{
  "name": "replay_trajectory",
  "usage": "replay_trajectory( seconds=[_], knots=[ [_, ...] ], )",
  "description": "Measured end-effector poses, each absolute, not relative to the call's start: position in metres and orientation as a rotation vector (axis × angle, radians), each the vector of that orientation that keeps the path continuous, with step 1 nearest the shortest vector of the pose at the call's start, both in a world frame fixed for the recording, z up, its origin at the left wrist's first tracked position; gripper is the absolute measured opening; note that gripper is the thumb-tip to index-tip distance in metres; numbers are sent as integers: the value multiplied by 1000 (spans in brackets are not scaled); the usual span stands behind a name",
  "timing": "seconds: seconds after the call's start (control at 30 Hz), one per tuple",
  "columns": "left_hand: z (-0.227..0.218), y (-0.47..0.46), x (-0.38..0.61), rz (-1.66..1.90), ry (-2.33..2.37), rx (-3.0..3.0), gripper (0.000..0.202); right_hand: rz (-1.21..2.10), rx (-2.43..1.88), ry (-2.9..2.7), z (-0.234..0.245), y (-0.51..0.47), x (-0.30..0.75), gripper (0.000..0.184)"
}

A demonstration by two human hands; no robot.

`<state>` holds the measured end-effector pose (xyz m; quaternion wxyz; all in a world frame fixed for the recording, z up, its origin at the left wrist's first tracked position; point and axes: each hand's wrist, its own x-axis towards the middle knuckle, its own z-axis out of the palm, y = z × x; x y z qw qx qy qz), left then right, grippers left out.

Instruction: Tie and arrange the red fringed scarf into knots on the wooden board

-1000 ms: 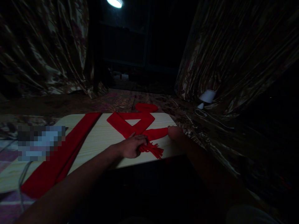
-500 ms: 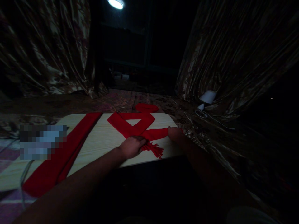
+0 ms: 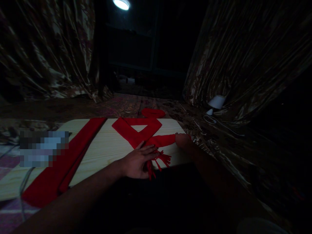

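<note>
A red scarf [image 3: 128, 132] with a fringed end lies on the pale wooden table [image 3: 104, 157], laid in crossing bands around a small triangular gap. My left hand [image 3: 138, 161] rests on the crossing near the fringe, its fingers stretched out and spread. Red tassels [image 3: 164, 158] show beyond and below its fingers, some hanging past the table's near edge. At the table's right side, my right hand [image 3: 183, 141] is closed around a band of the scarf, pulled out to the right. Its fingertips are mostly hidden in the dark.
Another long, folded red cloth [image 3: 70, 159] crosses the table's left part. Beside it lies a blurred-out object [image 3: 44, 149] with a cable. A rounded red item [image 3: 153, 113] sits past the far edge. A small white lamp [image 3: 216, 102] stands at the right, near patterned curtains [image 3: 224, 48].
My left hand has opened from a closed grip near the fringe and now lies spread on the scarf. Some tassels have dropped towards me. My right hand stays in place.
</note>
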<state>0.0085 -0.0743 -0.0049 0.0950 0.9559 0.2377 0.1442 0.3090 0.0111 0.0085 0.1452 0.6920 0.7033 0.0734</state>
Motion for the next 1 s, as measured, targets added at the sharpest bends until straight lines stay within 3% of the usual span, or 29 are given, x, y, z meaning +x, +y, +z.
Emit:
replay_trajectory(
  seconds=[0.1, 0.27, 0.5, 0.67, 0.83, 1.0],
  knots=[
    [-2, -76, 3, 434, 681, 2843, 97, 210, 1993, 2034, 8, 11, 310, 36],
    [-1, -80, 12, 617, 803, 2810, 42, 209, 2006, 2029, 9, 11, 308, 37],
    [-11, -85, 30, 785, 877, 2743, 23, 209, 2006, 2022, 10, 9, 307, 37],
    [-17, -87, 32, 677, 999, 2682, 23, 203, 2007, 2030, 8, 10, 307, 37],
    [-7, -85, 31, 505, 828, 2530, 17, 207, 2011, 2037, 7, 11, 309, 37],
    [3, -83, 27, 495, 979, 2534, 27, 218, 2002, 2054, 6, 10, 309, 37]
  ],
)
